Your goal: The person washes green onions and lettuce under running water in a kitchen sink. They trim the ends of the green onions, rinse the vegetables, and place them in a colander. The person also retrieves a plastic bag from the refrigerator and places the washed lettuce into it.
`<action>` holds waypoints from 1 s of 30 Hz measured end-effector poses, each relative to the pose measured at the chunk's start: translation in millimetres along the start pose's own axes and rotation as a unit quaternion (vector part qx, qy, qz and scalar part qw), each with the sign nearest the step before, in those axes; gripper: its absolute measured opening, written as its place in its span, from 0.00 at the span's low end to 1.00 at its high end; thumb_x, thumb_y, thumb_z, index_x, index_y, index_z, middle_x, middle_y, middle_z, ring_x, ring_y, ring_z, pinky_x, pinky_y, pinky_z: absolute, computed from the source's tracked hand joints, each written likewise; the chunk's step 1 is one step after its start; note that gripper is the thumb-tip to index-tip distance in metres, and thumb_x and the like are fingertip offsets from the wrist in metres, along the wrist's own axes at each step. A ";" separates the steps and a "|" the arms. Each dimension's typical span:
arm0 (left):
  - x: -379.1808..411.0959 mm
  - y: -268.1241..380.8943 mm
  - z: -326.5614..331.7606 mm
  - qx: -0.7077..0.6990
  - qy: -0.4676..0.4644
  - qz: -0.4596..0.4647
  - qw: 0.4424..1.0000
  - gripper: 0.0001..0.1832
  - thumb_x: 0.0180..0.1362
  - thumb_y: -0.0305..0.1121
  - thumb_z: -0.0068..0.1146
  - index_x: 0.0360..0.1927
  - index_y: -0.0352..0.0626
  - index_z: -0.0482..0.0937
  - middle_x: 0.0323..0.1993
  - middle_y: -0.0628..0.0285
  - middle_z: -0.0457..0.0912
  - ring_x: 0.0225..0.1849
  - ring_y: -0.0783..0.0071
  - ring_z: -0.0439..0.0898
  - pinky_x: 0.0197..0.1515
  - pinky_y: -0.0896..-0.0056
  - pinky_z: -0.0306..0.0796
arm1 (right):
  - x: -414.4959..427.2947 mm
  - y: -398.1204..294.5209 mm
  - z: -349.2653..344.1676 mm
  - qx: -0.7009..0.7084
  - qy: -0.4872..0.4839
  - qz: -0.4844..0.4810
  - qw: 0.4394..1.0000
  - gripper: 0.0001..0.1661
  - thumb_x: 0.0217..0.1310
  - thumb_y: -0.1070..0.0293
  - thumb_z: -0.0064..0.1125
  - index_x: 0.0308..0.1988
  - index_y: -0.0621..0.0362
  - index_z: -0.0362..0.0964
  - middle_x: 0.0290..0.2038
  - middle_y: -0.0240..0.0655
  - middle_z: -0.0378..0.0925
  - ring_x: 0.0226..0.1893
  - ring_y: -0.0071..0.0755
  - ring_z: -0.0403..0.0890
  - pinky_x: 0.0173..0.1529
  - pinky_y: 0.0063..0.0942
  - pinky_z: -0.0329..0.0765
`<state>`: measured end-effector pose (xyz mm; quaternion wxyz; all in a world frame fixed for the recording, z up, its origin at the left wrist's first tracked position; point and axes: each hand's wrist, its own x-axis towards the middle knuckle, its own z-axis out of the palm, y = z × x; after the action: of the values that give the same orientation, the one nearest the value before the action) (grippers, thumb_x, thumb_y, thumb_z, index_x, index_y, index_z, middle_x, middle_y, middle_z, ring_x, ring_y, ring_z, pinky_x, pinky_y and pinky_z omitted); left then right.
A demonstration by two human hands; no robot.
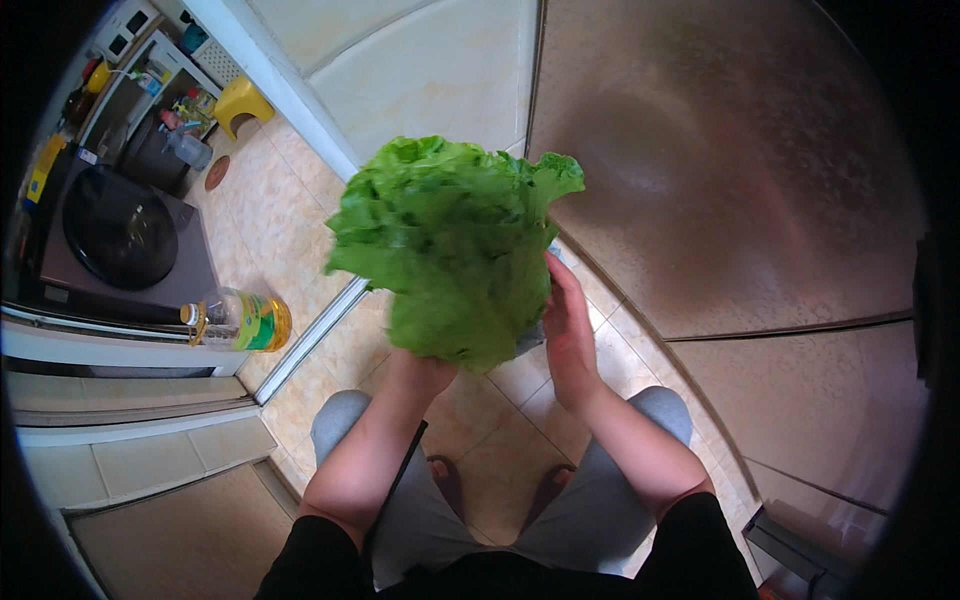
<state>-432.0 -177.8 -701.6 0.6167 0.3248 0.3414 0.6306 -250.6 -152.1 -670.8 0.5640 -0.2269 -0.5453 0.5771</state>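
Note:
A head of leafy green lettuce (457,247), slightly blurred, is held up in front of me above my knees. My left hand (426,370) grips it from the lower left, with most of the fingers hidden under the leaves. Against its right side lies my right hand (571,330), fingers reaching up along the leaf edge. Part of a greyish-blue object (531,340) shows behind the lettuce beside my right hand; what it is stays hidden.
At left, an oil bottle (259,322) stands on the tiled floor near a metal door track (311,341). Beyond are a dark appliance with a round black lid (120,227), a spray bottle (191,148) and a yellow stool (242,105). A large brownish glossy panelled surface (720,172) rises at right.

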 end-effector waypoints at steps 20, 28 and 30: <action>12.6 24.0 43.7 -0.022 0.069 0.105 0.992 0.36 0.51 0.21 0.61 0.62 0.37 0.56 0.57 0.58 0.68 0.56 0.68 0.70 0.60 0.66 0.63 | 4.0 16.9 -7.9 0.176 0.108 0.151 0.967 0.25 0.62 0.79 0.48 0.56 0.51 0.52 0.55 0.35 0.66 0.40 0.21 0.70 0.43 0.18 0.67; 15.1 30.8 41.4 -0.082 0.084 0.051 0.992 0.29 0.55 0.25 0.58 0.60 0.39 0.61 0.54 0.58 0.71 0.55 0.66 0.71 0.57 0.65 0.67 | 12.3 -1.4 -19.6 0.277 0.031 0.194 0.940 0.27 0.48 0.85 0.60 0.48 0.54 0.64 0.46 0.32 0.69 0.45 0.30 0.74 0.49 0.29 0.73; 15.5 32.9 39.0 -0.113 0.082 0.012 0.990 0.28 0.57 0.27 0.57 0.60 0.40 0.61 0.53 0.58 0.72 0.55 0.65 0.71 0.56 0.64 0.68 | 17.3 -6.0 -26.3 0.077 -0.076 0.130 0.986 0.19 0.46 0.85 0.60 0.40 0.56 0.68 0.41 0.33 0.72 0.42 0.30 0.75 0.47 0.28 0.73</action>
<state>-418.3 -161.4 -652.7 0.6120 0.2046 0.3135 0.6967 -229.7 -128.1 -667.4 0.4571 -0.2068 -0.5064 0.7013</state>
